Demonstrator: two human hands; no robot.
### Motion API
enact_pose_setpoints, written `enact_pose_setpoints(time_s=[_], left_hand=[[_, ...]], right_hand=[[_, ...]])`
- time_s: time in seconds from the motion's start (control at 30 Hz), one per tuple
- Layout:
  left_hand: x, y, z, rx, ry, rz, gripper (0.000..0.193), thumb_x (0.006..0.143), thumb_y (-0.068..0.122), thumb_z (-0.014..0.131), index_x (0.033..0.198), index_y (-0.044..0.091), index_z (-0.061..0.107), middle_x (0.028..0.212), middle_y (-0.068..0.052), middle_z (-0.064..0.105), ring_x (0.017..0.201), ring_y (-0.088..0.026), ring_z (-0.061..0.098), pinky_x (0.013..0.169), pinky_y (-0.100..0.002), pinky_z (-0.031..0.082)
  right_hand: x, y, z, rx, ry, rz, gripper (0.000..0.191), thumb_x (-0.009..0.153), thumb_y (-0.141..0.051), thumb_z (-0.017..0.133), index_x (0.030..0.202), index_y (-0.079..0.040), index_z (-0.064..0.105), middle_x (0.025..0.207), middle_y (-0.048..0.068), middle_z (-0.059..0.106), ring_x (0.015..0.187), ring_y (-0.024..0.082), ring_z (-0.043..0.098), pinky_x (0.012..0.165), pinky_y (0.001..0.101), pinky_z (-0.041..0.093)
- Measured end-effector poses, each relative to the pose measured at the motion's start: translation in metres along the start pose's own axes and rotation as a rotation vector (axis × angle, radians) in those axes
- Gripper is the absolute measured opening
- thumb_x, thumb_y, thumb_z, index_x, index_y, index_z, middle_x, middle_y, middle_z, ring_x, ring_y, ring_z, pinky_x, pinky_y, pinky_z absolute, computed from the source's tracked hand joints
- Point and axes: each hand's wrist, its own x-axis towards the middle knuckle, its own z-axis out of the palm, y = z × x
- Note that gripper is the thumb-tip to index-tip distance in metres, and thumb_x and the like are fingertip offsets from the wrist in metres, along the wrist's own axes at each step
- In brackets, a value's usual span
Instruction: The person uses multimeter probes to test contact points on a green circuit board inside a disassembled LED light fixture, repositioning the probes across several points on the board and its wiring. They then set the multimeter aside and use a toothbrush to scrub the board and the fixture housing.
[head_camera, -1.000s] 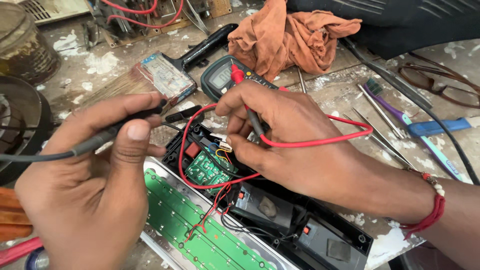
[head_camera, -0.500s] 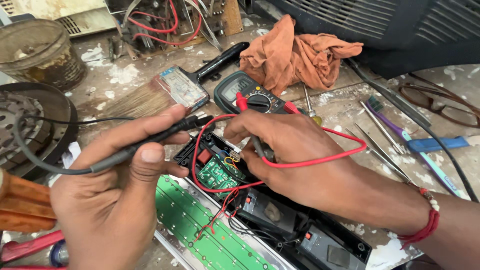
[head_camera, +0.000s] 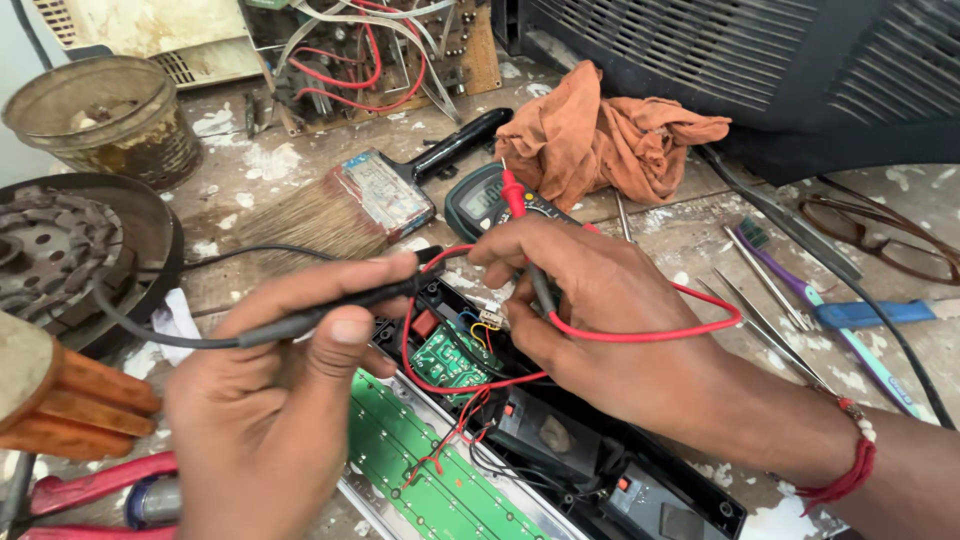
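A: On the counter, between both hands, an opened black device is laid out, with a small green circuit board exposed and a long green panel alongside it

B: How are the hands seen to be placed?

A: The left hand is closed around a black test probe, which is pinched between thumb and forefinger and levelled toward the board. The right hand is curled shut on a second probe, and its red lead is looped over the knuckles

B: What is found to have changed over the last second?

A: The black probe, earlier held higher and to the left, has been brought nearer the board's top edge. The right hand has barely been shifted. Whether either tip is touching a contact cannot be told, since the tips are hidden by fingers and wires

B: And what is meant by that?

A: A reading across two points is judged to be nearly set up, with the black probe yet to be settled

B: What else is seen around?

A: A multimeter is lying just behind the right hand, beside a paintbrush and an orange cloth. Tweezers and a toothbrush are set to the right
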Motion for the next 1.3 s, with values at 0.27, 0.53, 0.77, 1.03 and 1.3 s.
enact_pose_setpoints(time_s=[0.27,0.53,0.77,1.03,1.3], left_hand=[[-0.003,-0.003,-0.013,-0.079,-0.050,-0.021,0.023,0.101,0.010,0.063,0.119,-0.001,0.070,0.120,-0.013,0.077,0.099,-0.013,0.072,0.081,-0.027,0.058],[-0.003,0.003,-0.020,-0.029,-0.106,0.077,0.022,0.102,0.015,0.064,0.119,0.002,0.070,0.121,-0.011,0.073,0.104,-0.014,0.070,0.093,-0.029,0.057],[-0.002,0.013,-0.026,0.407,-0.042,0.294,0.015,0.103,0.011,0.060,0.111,0.005,0.071,0.097,-0.009,0.063,0.098,-0.024,0.061,0.087,-0.035,0.047],[-0.005,0.010,-0.025,0.626,-0.034,0.464,0.007,0.096,0.009,0.067,0.099,0.005,0.063,0.094,-0.008,0.065,0.086,-0.029,0.055,0.080,-0.040,0.039],[0.003,0.011,-0.023,0.708,-0.190,0.319,0.013,0.081,0.012,0.074,0.094,0.009,0.075,0.078,-0.005,0.070,0.077,-0.027,0.060,0.071,-0.043,0.039]], right_hand=[[0.003,-0.008,0.007,-0.074,-0.029,0.103,0.026,0.087,-0.011,0.067,0.113,-0.010,0.068,0.103,0.004,0.080,0.094,0.020,0.079,0.073,0.0359,0.059],[0.009,-0.016,0.009,-0.175,-0.149,0.150,0.034,0.084,-0.020,0.072,0.116,-0.013,0.068,0.096,0.007,0.079,0.087,0.027,0.076,0.071,0.0404,0.056],[0.010,-0.016,0.012,-0.110,-0.158,0.261,0.036,0.083,-0.018,0.073,0.118,-0.013,0.068,0.099,0.000,0.080,0.080,0.017,0.071,0.069,0.0341,0.058],[0.002,-0.023,0.019,0.044,-0.051,0.186,0.037,0.078,-0.007,0.072,0.115,-0.008,0.066,0.095,0.002,0.079,0.084,0.011,0.072,0.074,0.0297,0.059],[-0.003,-0.033,0.020,0.122,-0.034,0.231,0.030,0.082,-0.006,0.073,0.111,-0.008,0.067,0.088,0.002,0.075,0.078,0.008,0.067,0.069,0.0274,0.057]])
